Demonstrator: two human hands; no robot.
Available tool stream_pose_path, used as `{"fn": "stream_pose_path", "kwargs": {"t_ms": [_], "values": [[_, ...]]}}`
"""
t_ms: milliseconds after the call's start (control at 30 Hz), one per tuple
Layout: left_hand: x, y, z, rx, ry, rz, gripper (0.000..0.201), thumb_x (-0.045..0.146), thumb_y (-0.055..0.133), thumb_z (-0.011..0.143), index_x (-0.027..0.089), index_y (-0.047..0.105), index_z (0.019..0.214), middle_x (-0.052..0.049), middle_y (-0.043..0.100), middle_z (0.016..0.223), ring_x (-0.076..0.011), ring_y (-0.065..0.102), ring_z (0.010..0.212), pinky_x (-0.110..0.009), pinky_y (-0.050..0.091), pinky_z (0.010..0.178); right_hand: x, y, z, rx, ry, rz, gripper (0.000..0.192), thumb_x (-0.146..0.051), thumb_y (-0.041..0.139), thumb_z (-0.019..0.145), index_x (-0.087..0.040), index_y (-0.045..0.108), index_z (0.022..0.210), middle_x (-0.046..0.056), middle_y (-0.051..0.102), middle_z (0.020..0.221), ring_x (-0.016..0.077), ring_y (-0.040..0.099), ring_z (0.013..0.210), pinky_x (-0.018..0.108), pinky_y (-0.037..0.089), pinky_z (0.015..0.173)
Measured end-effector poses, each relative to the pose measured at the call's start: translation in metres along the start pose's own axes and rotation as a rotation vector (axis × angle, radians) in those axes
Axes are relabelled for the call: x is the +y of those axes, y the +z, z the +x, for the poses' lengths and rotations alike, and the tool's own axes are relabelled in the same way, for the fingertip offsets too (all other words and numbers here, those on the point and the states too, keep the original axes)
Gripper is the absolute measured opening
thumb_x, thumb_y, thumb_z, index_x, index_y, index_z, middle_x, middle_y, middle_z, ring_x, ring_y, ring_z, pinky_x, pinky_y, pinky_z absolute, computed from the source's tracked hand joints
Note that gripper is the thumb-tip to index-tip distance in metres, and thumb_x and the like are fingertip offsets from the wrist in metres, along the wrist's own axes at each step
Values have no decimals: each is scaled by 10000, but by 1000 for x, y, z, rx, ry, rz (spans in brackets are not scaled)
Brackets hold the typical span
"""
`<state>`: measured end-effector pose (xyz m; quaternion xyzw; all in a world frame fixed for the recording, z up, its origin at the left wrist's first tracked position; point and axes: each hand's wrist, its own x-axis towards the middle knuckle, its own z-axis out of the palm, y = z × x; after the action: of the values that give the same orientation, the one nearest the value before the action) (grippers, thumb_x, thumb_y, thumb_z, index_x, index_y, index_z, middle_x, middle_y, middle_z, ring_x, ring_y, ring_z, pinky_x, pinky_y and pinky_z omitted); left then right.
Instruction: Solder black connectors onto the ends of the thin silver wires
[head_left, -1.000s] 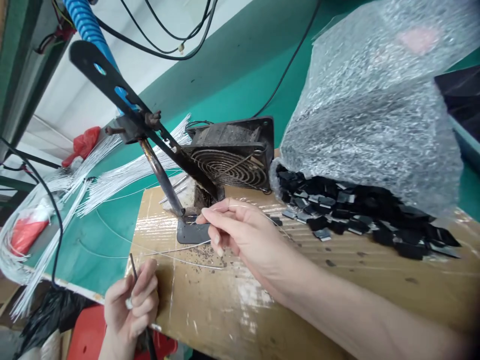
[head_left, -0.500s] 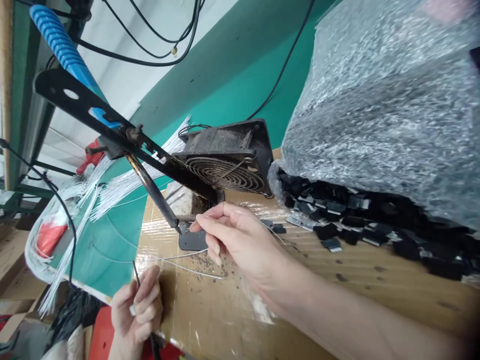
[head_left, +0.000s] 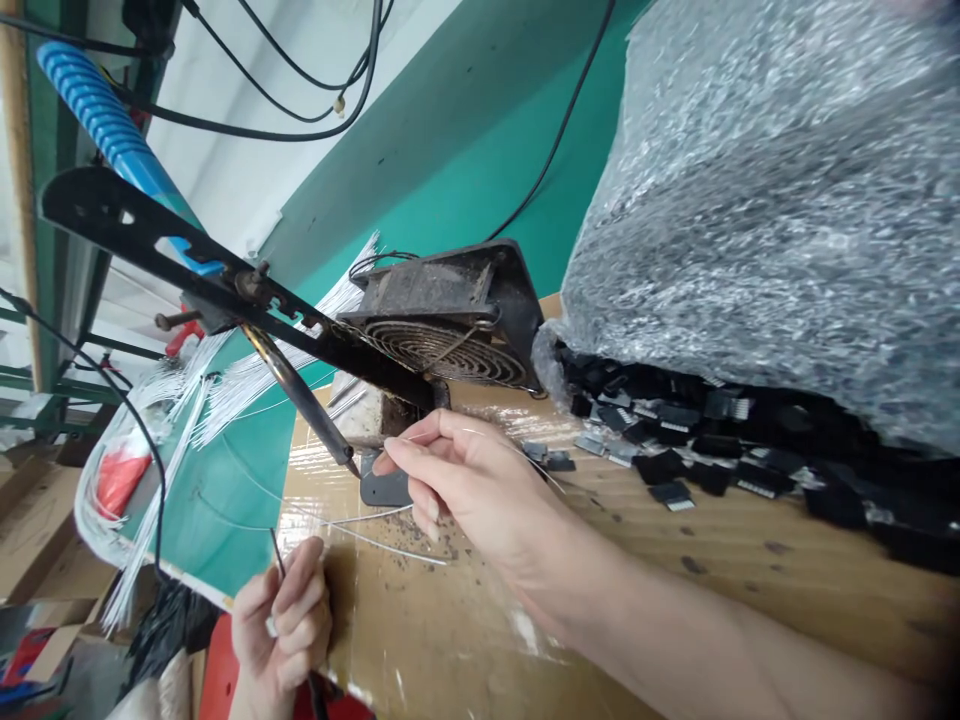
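My right hand (head_left: 457, 480) pinches a thin white wire and holds its end at the tip of a soldering iron (head_left: 304, 400), just over a small dark metal plate (head_left: 384, 487). The iron has a blue ribbed handle and hangs from a black slotted arm (head_left: 187, 270). Low at the table's near edge, my left hand (head_left: 281, 625) grips a thin dark rod (head_left: 276, 550) that points upward.
A dirty black fan (head_left: 450, 325) stands behind the iron on a taped cardboard sheet (head_left: 480, 630). A bubble-wrap bag (head_left: 757, 200) spills several small black parts (head_left: 712, 440) at the right. Bundles of white wires (head_left: 225, 385) lie on the green table at the left, and black cables hang above.
The view has tilted and shifted, so the iron's arm sits lower left. My right hand stays at the iron's tip with the wire, and my left hand keeps the rod.
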<state>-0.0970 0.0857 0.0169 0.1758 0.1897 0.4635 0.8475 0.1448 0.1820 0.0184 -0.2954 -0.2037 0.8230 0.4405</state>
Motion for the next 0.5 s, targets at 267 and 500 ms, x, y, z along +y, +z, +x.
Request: {"fn": "stream_pose_path", "kwargs": {"t_ms": [267,500], "values": [[2,-6,-6,-14,7,1,381,219,503,1060,225,282,751,122,268,598,15,91,340,-46,168,280,-15,7,-2,81,169,-27,292,-90,622,954,-195,530,698,-97,519,422,56,404,343,209,329,429],[3,-9,-8,-4,13,9,355,229,497,1056,219,312,753,121,269,595,12,92,337,-37,186,278,-14,8,-3,69,166,-28,294,-105,626,974,-194,538,708,-101,516,424,59,408,359,210,338,436]]}}
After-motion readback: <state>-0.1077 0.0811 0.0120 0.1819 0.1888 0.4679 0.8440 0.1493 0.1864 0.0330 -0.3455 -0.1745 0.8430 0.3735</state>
